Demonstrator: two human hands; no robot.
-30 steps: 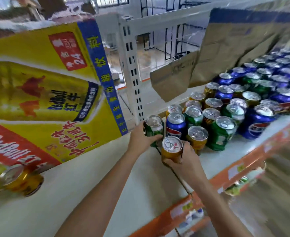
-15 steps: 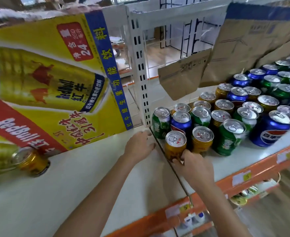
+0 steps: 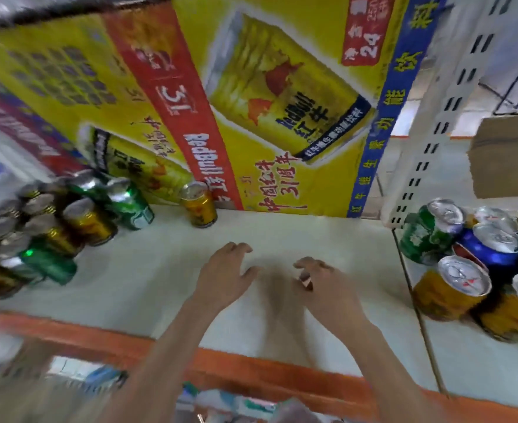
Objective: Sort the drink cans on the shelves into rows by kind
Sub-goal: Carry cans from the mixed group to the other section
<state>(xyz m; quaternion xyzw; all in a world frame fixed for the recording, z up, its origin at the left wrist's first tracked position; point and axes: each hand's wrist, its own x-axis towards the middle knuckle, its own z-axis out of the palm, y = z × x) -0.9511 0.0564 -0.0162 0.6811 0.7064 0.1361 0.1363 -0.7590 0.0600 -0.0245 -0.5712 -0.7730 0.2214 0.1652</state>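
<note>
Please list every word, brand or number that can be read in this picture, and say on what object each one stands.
"RedBull": red band of the yellow carton, and on the can printed on the carton.
"24": red patch at the carton's top right.
"31": red band, and again lower on the carton.
Chinese characters on the carton's blue strip: not read here.
Real cans' labels: too blurred.

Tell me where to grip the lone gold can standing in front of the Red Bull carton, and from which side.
Grip the lone gold can round its mid-wall, coming from the front. It stands roughly upright with the Red Bull carton close behind it and bare shelf before it, so fingers probably wrap the sides best from there.
</note>
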